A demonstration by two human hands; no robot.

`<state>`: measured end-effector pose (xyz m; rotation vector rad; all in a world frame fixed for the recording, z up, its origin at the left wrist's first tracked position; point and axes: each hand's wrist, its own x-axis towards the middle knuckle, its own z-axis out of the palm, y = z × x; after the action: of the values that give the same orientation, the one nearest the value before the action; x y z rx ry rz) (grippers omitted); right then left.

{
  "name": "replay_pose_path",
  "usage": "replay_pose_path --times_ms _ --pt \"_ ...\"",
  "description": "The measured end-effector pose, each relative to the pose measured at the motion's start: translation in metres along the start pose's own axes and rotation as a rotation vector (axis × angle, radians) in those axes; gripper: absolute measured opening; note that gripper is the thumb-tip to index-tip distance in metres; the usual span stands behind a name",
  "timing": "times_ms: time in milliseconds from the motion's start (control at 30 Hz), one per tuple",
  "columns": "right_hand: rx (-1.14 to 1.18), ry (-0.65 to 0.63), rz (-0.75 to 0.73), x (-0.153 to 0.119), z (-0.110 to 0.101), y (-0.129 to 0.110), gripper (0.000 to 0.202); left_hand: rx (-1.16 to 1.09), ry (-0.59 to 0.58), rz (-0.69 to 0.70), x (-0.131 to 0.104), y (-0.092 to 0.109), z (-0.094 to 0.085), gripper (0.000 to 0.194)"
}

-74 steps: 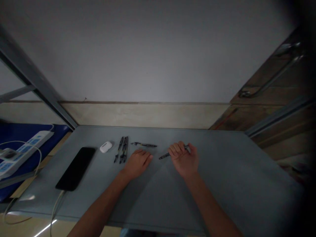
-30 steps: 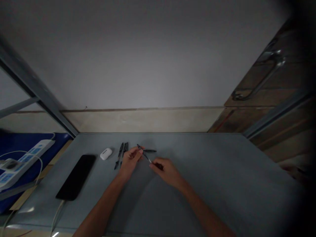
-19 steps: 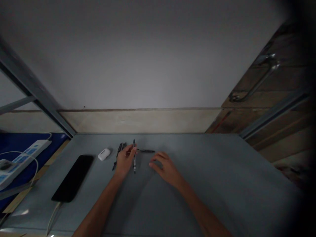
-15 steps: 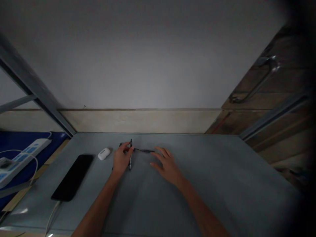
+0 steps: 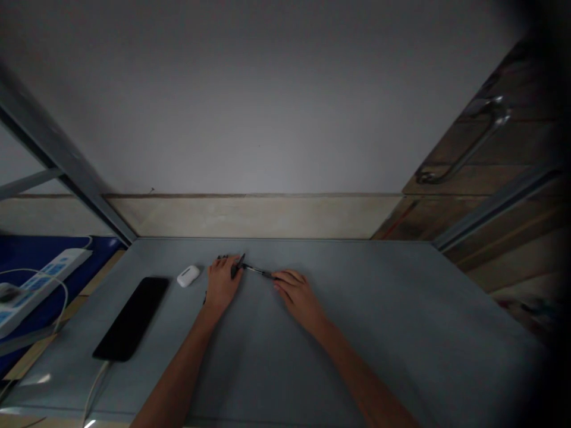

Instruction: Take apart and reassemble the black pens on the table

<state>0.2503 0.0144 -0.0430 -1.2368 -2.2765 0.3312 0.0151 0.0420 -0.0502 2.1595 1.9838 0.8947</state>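
Note:
My left hand [image 5: 223,282] is closed around a short dark pen-like stick [image 5: 238,266], which pokes out slantwise past the thumb. Another dark piece shows by its knuckles and near the wrist, mostly covered by the hand. A slim dark pen [image 5: 256,270] spans the gap between my two hands, low over the grey tabletop. Its right end is pinched in the fingers of my right hand [image 5: 300,297]. The pen's left end meets or nearly meets the stick at my left hand; whether they touch I cannot tell.
Left of my hands are a white earbud case [image 5: 188,276] and a black phone [image 5: 132,318] with a cable [image 5: 94,389] plugged in. A white power strip [image 5: 42,288] lies on a blue surface beyond the table's left edge. A wall [image 5: 259,217] closes off the back.
The right fingers, spread near the pen's end before, have closed on it. The stick by my left hand has gone from upright in view to slanted, and the pen now tilts slightly.

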Motion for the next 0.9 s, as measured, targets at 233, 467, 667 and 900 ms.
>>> replay_pose_path --times_ms 233,467,667,900 --pt "0.06 0.017 -0.035 0.002 -0.001 -0.001 0.025 0.071 0.034 0.002 -0.003 0.001 -0.002 0.036" --pt "-0.048 -0.033 -0.024 0.001 0.007 0.001 0.035 0.157 0.034 0.02 -0.006 0.006 -0.002 0.035" --pt "0.052 0.054 -0.019 0.003 0.006 0.009 0.026 0.159 0.013 0.146 -0.011 0.017 -0.001 0.036" --pt "0.141 0.047 0.11 0.0 -0.004 0.015 0.014 0.065 -0.17 0.401 -0.017 0.035 0.0 0.024"
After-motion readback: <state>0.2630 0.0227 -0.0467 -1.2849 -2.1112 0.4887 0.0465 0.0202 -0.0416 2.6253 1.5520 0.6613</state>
